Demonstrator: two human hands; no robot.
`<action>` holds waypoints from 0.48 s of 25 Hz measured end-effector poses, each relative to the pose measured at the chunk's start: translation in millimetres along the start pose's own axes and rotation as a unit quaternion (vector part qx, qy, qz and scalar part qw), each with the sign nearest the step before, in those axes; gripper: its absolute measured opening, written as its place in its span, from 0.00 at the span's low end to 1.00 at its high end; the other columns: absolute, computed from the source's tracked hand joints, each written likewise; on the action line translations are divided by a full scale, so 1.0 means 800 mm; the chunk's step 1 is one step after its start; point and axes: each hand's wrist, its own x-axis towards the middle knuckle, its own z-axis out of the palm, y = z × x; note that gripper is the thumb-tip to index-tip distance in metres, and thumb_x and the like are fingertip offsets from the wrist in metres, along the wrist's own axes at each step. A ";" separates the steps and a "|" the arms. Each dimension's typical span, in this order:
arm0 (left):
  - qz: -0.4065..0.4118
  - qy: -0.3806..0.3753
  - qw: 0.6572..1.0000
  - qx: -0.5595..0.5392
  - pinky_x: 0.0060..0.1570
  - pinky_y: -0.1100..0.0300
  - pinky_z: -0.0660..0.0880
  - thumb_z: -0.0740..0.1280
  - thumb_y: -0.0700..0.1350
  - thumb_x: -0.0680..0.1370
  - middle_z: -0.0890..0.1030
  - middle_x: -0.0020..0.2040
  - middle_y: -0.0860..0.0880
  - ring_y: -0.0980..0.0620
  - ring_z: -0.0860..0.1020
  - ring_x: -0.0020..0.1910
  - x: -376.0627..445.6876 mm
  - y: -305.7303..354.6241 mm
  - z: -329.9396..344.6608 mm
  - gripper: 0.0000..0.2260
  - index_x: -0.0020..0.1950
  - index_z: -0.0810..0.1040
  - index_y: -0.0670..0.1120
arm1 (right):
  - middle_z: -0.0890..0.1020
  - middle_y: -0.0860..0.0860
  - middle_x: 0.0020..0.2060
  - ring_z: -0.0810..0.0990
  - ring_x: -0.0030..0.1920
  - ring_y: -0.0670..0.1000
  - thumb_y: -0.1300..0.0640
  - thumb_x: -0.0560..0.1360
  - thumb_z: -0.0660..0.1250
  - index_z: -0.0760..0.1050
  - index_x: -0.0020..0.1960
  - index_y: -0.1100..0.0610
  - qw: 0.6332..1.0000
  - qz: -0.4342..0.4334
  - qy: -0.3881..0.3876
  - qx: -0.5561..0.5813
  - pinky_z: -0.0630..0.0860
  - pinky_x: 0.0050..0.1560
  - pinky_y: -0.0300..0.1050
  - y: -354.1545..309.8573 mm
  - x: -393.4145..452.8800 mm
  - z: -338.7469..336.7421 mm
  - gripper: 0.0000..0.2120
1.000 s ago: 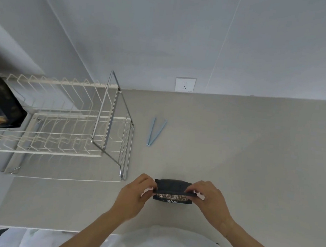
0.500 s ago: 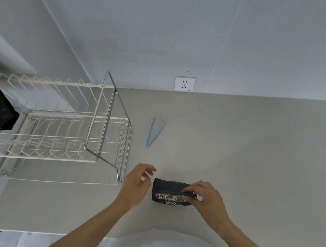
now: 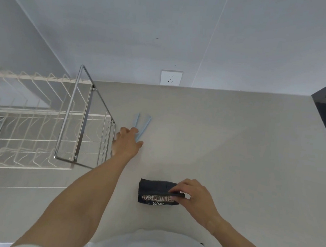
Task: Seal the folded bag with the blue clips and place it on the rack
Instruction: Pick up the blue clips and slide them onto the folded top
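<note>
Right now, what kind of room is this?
Probably a kitchen: a white wire dish rack with a chrome frame stands on a grey countertop, and a white wall socket sits just above it.

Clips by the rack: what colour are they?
Light blue; the clips show best in the head view, at the left hand.

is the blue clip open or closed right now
Open: the long thin blue plastic clip lies on the grey counter with its two arms spread in a V, joined under the left hand.
</note>
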 end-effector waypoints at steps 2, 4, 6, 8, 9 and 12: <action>0.029 0.001 0.998 0.061 0.50 0.47 0.73 0.66 0.50 0.76 0.70 0.59 0.42 0.41 0.71 0.56 0.004 -0.002 0.003 0.15 0.61 0.72 0.48 | 0.79 0.36 0.45 0.74 0.51 0.41 0.50 0.72 0.72 0.82 0.48 0.42 1.000 0.001 -0.005 -0.002 0.71 0.51 0.36 0.000 0.000 -0.001 0.06; 0.035 0.014 0.996 0.085 0.47 0.47 0.73 0.64 0.47 0.77 0.71 0.57 0.41 0.41 0.72 0.53 0.004 -0.004 0.005 0.10 0.57 0.73 0.45 | 0.80 0.37 0.45 0.74 0.51 0.41 0.50 0.72 0.71 0.82 0.48 0.42 1.000 -0.002 -0.008 -0.008 0.71 0.52 0.37 0.001 0.001 -0.003 0.06; 0.025 0.016 0.997 0.067 0.42 0.49 0.73 0.62 0.43 0.78 0.71 0.57 0.41 0.41 0.74 0.51 0.000 -0.004 0.002 0.08 0.55 0.74 0.42 | 0.80 0.38 0.46 0.74 0.51 0.42 0.50 0.72 0.71 0.82 0.48 0.42 1.000 -0.004 -0.007 -0.011 0.72 0.52 0.38 0.001 0.001 -0.003 0.06; 0.015 0.025 1.000 0.001 0.41 0.51 0.73 0.62 0.43 0.79 0.72 0.57 0.41 0.42 0.75 0.47 -0.010 0.000 -0.004 0.08 0.55 0.75 0.42 | 0.80 0.38 0.46 0.74 0.51 0.42 0.50 0.72 0.72 0.82 0.48 0.43 1.000 -0.002 -0.005 -0.006 0.72 0.52 0.38 0.001 0.002 -0.003 0.06; 0.017 0.036 0.998 -0.047 0.41 0.52 0.74 0.62 0.43 0.79 0.73 0.57 0.42 0.43 0.76 0.45 -0.019 0.003 -0.008 0.08 0.54 0.76 0.42 | 0.80 0.37 0.45 0.74 0.51 0.42 0.51 0.72 0.72 0.82 0.48 0.42 1.000 0.000 -0.005 -0.003 0.71 0.52 0.38 0.001 0.002 -0.003 0.06; 0.048 0.094 0.975 -0.197 0.41 0.54 0.77 0.67 0.43 0.78 0.74 0.54 0.49 0.48 0.78 0.44 -0.066 0.003 -0.020 0.03 0.50 0.78 0.47 | 0.80 0.37 0.45 0.74 0.49 0.41 0.52 0.72 0.72 0.82 0.48 0.42 1.000 0.002 -0.008 0.008 0.71 0.50 0.38 0.003 0.004 -0.003 0.06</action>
